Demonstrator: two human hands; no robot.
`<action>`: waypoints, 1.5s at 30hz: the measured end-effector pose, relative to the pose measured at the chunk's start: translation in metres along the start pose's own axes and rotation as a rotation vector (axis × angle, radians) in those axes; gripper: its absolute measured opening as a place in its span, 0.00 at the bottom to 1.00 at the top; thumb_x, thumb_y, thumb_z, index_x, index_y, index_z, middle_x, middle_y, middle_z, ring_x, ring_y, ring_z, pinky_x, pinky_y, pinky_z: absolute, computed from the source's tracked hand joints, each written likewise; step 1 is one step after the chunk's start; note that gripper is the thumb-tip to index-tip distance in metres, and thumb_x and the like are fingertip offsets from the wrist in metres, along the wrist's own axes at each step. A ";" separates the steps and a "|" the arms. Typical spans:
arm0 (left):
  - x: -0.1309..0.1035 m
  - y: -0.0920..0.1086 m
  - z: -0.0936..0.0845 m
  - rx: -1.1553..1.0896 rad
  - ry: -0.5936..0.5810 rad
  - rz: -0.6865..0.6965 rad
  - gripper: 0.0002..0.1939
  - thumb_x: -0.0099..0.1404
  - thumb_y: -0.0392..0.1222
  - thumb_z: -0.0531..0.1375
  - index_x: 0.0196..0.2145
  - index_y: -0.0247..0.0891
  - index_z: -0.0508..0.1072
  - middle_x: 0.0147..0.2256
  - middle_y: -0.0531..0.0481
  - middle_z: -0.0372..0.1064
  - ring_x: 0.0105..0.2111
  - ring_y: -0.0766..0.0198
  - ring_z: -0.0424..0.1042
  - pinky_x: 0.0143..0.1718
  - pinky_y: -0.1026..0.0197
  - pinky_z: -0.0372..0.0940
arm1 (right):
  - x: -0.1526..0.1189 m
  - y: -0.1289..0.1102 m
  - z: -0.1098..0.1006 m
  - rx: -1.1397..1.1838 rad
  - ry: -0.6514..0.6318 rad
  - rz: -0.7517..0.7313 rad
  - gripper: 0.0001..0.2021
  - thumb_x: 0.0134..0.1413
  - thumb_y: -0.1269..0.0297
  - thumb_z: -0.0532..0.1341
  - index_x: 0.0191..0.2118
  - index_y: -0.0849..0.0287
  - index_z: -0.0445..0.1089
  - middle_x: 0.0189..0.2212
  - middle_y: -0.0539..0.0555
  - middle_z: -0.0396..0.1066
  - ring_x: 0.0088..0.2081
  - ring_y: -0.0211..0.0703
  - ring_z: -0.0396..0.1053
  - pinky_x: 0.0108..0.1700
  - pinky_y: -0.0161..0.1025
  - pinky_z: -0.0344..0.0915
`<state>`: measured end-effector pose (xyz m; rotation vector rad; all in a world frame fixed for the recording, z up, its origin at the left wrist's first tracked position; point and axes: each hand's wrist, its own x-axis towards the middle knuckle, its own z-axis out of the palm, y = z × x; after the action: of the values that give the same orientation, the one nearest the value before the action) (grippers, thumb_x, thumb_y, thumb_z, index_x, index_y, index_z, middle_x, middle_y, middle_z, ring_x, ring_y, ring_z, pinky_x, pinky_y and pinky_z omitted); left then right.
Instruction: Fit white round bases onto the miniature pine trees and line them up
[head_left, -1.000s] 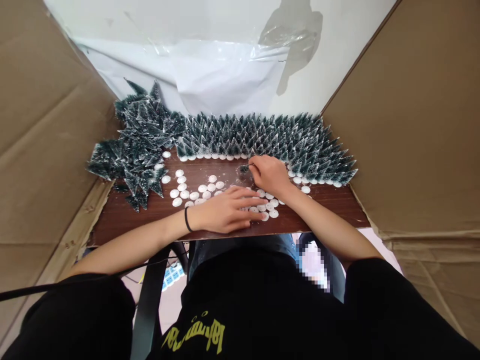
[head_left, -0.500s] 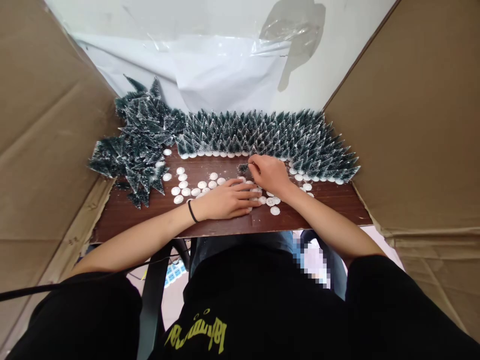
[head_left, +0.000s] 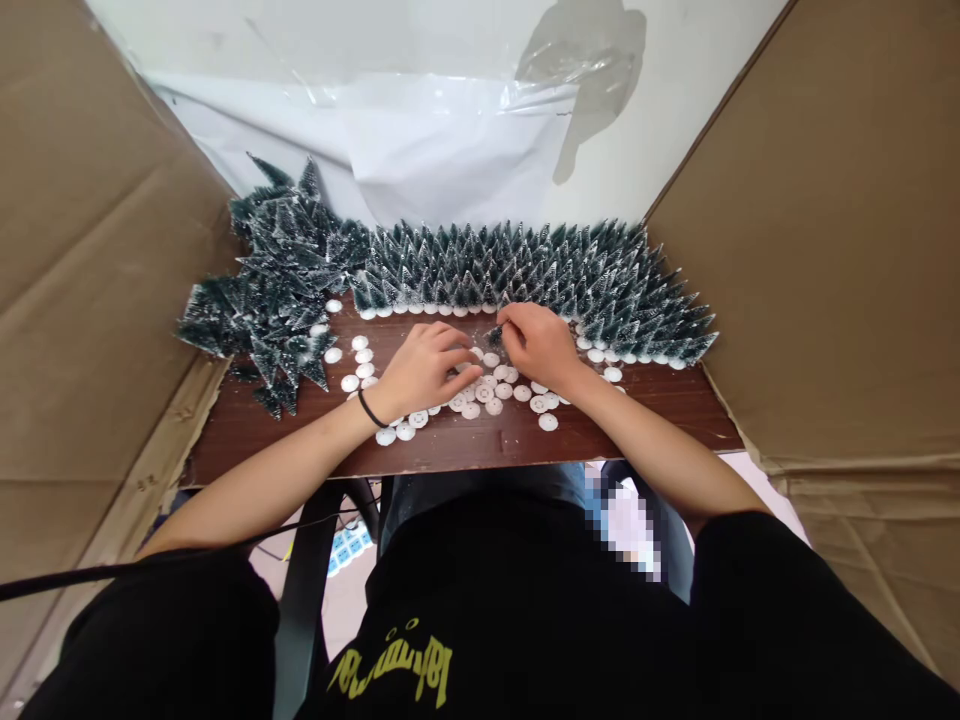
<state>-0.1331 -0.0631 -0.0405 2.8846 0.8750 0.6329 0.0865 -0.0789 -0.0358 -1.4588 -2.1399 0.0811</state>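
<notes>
My right hand point(head_left: 534, 340) is closed in a pinch around a small dark green tree point(head_left: 496, 335), just in front of the standing rows. My left hand point(head_left: 431, 365) hovers over the scattered white discs point(head_left: 493, 391), fingers apart and curved, with nothing seen in it. Snow-tipped miniature trees point(head_left: 480, 265) stand upright on white bases in tight rows along the back of the brown table point(head_left: 480, 450). More such trees lie in a loose heap point(head_left: 289, 240) at the left.
Brown cardboard walls point(head_left: 840, 220) flank the table, and a white sheet point(head_left: 450, 140) covers the back. A black cable point(head_left: 90, 575) crosses at the lower left. Separate white discs point(head_left: 548, 422) lie near the front edge.
My left hand has moved left and slightly up, off the middle discs, which now show. My right hand stays nearly in place with the small tree.
</notes>
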 end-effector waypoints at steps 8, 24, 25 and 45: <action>-0.001 -0.005 0.003 0.024 -0.100 0.042 0.20 0.73 0.55 0.53 0.44 0.43 0.82 0.47 0.46 0.77 0.50 0.52 0.69 0.58 0.43 0.55 | -0.001 -0.001 0.004 0.118 -0.003 0.003 0.15 0.63 0.68 0.48 0.42 0.60 0.71 0.35 0.56 0.74 0.38 0.45 0.68 0.41 0.39 0.60; -0.002 -0.005 0.006 0.021 -0.113 0.029 0.19 0.74 0.53 0.53 0.47 0.44 0.80 0.49 0.45 0.77 0.52 0.50 0.69 0.61 0.38 0.52 | -0.001 0.001 0.005 0.041 -0.033 0.008 0.15 0.64 0.69 0.48 0.43 0.60 0.73 0.36 0.57 0.75 0.40 0.47 0.70 0.42 0.39 0.60; -0.002 -0.005 0.006 0.016 -0.111 0.027 0.19 0.74 0.53 0.53 0.46 0.44 0.80 0.49 0.45 0.77 0.52 0.50 0.69 0.62 0.38 0.52 | -0.001 0.001 0.005 0.037 -0.039 0.005 0.15 0.64 0.69 0.49 0.43 0.60 0.73 0.36 0.57 0.75 0.40 0.47 0.70 0.42 0.40 0.61; -0.001 -0.003 0.005 -0.008 -0.137 -0.013 0.20 0.74 0.52 0.53 0.47 0.42 0.80 0.48 0.44 0.78 0.53 0.50 0.69 0.64 0.34 0.49 | -0.002 0.006 0.017 0.116 -0.028 -0.244 0.15 0.68 0.68 0.50 0.45 0.57 0.75 0.39 0.55 0.78 0.41 0.45 0.70 0.45 0.40 0.64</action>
<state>-0.1331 -0.0612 -0.0460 2.8714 0.8697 0.4306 0.0841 -0.0744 -0.0527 -1.1291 -2.2782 0.1345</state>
